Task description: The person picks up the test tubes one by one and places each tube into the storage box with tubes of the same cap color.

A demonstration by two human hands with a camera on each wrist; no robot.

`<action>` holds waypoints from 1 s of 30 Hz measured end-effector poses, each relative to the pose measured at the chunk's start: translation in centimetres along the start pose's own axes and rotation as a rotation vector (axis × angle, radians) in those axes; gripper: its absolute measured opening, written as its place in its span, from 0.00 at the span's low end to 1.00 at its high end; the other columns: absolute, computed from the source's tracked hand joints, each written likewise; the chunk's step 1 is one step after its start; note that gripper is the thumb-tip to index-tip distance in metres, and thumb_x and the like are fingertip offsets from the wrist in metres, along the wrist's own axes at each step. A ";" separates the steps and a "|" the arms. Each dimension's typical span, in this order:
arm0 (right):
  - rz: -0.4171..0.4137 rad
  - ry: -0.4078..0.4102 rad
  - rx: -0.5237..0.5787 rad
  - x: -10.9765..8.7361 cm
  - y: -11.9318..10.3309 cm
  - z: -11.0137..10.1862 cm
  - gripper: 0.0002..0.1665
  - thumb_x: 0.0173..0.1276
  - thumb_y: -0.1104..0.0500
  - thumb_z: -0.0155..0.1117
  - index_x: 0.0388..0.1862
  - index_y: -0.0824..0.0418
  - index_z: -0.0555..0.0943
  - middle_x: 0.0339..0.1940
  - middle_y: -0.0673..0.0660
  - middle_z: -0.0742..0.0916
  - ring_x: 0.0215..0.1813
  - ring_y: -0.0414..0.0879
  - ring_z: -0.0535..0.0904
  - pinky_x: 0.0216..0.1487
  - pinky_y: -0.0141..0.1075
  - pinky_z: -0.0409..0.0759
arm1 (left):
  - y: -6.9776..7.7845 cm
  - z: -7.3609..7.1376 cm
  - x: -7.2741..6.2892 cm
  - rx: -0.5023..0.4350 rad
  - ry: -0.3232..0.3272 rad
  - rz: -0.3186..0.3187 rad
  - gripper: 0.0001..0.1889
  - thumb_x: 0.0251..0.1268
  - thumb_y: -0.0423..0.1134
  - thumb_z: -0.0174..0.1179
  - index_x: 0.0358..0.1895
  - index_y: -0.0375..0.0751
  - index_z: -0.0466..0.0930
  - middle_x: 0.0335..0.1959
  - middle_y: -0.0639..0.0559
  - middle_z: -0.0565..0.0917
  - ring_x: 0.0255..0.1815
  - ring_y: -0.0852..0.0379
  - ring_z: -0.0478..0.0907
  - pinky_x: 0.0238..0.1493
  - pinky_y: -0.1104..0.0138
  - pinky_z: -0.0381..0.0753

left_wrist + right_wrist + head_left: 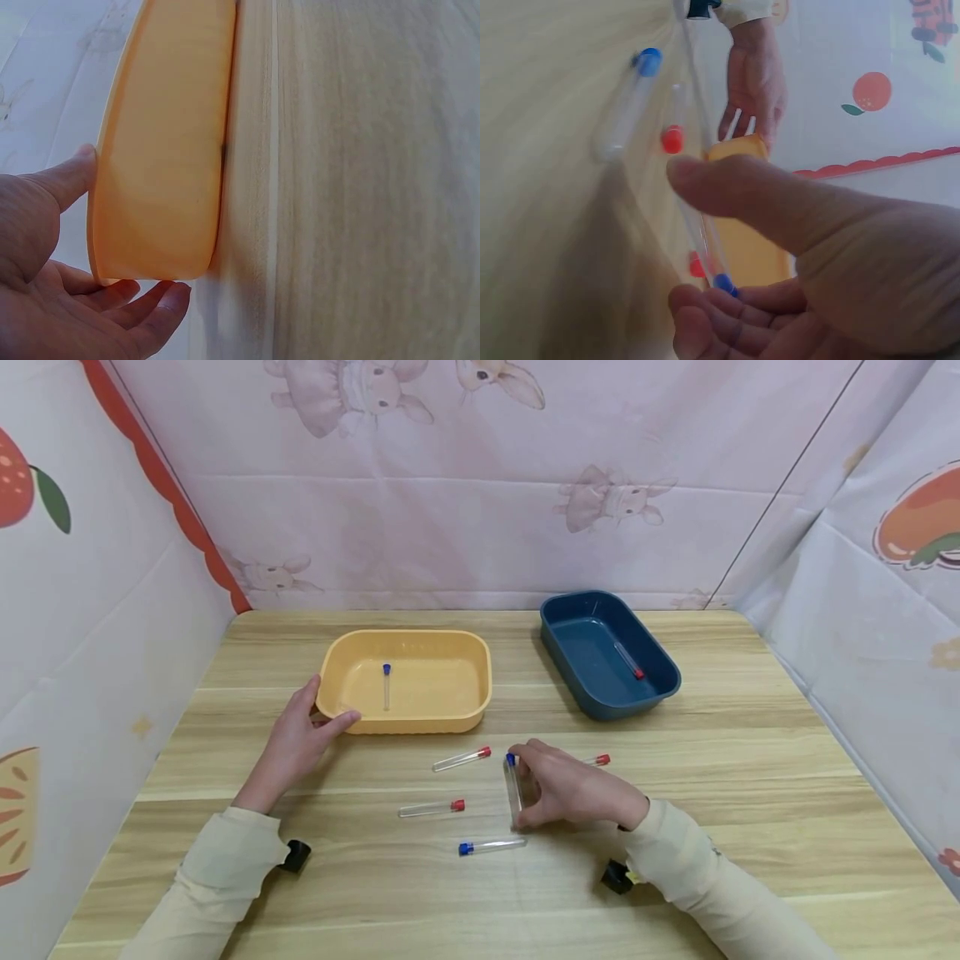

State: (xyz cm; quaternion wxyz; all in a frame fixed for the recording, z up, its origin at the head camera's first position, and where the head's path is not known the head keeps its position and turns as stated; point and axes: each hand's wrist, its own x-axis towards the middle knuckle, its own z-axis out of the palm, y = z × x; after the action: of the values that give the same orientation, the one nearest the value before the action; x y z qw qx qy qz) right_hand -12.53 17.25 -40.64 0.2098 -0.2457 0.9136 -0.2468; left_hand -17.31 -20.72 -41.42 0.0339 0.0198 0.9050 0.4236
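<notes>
My left hand (296, 735) grips the near left corner of a yellow plastic bin (408, 725). Its thumb lies on the rim and its fingers curl round the end wall, as the left wrist view shows. Inside the bin lies a test tube with a blue cap (387, 687). My right hand (570, 785) pinches another blue-capped test tube (514, 789) lengthwise, fingers at the cap and thumb near the rounded end. In the right wrist view this tube (705, 244) spans thumb and fingers. Just in front lies a third blue-capped tube (492, 846).
Two red-capped tubes (461, 759) (431, 809) lie left of my right hand. Behind that hand a red cap (597, 760) shows, its tube partly hidden. A dark blue bin (607, 706) at the back right holds one red-capped tube (628, 661). Printed cloth walls (465, 543) enclose the table.
</notes>
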 end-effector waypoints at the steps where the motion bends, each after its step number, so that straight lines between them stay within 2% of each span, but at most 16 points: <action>1: -0.020 0.007 0.004 0.0 0.0 -0.2 0.47 0.56 0.51 0.85 0.69 0.65 0.71 0.41 0.51 0.78 0.39 0.44 0.75 0.36 0.36 0.79 | 0.0 0.0 0.0 0.000 0.001 0.001 0.51 0.76 0.50 0.62 0.83 0.30 0.35 0.80 0.25 0.50 0.76 0.31 0.60 0.70 0.44 0.69; 6: -0.138 0.060 0.021 -0.2 -0.5 -1.8 0.44 0.56 0.53 0.84 0.66 0.66 0.72 0.39 0.53 0.80 0.38 0.43 0.76 0.37 0.35 0.80 | 0.0 0.0 0.0 0.000 0.002 0.008 0.51 0.76 0.51 0.62 0.83 0.30 0.35 0.79 0.25 0.51 0.76 0.31 0.61 0.70 0.44 0.69; 12: -0.248 0.127 0.072 0.4 -1.1 -4.3 0.39 0.57 0.53 0.83 0.61 0.66 0.74 0.41 0.55 0.83 0.40 0.43 0.79 0.41 0.35 0.83 | 0.0 0.0 -0.1 0.003 0.005 0.015 0.51 0.76 0.51 0.62 0.83 0.29 0.36 0.79 0.25 0.51 0.76 0.31 0.61 0.70 0.44 0.69; 16: -0.278 0.163 0.102 1.6 -1.5 -5.9 0.39 0.57 0.51 0.83 0.61 0.66 0.74 0.42 0.53 0.83 0.41 0.44 0.81 0.41 0.36 0.84 | 0.1 0.1 -0.1 0.007 0.006 0.012 0.51 0.76 0.51 0.62 0.83 0.30 0.36 0.79 0.25 0.52 0.76 0.31 0.61 0.70 0.44 0.69; 21: -0.307 0.171 0.141 3.4 -2.2 -7.5 0.42 0.59 0.50 0.82 0.65 0.68 0.73 0.45 0.54 0.83 0.43 0.46 0.82 0.43 0.38 0.85 | 0.2 0.0 -0.1 0.004 0.001 0.006 0.51 0.76 0.50 0.62 0.83 0.30 0.36 0.79 0.25 0.52 0.76 0.31 0.61 0.71 0.44 0.69; 30: -0.321 0.165 0.187 7.6 -3.4 -9.3 0.39 0.62 0.51 0.80 0.65 0.67 0.74 0.48 0.58 0.83 0.46 0.46 0.82 0.50 0.39 0.84 | 0.4 -0.1 -0.1 0.001 -0.002 0.002 0.51 0.76 0.49 0.63 0.83 0.30 0.36 0.79 0.26 0.52 0.76 0.31 0.61 0.71 0.45 0.69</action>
State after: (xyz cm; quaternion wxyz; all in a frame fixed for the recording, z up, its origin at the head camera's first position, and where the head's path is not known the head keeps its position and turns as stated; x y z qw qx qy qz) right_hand -22.05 13.64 -33.42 0.1140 -0.3467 0.8498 -0.3804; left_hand -17.21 -20.51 -41.05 0.0345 0.0211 0.9051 0.4233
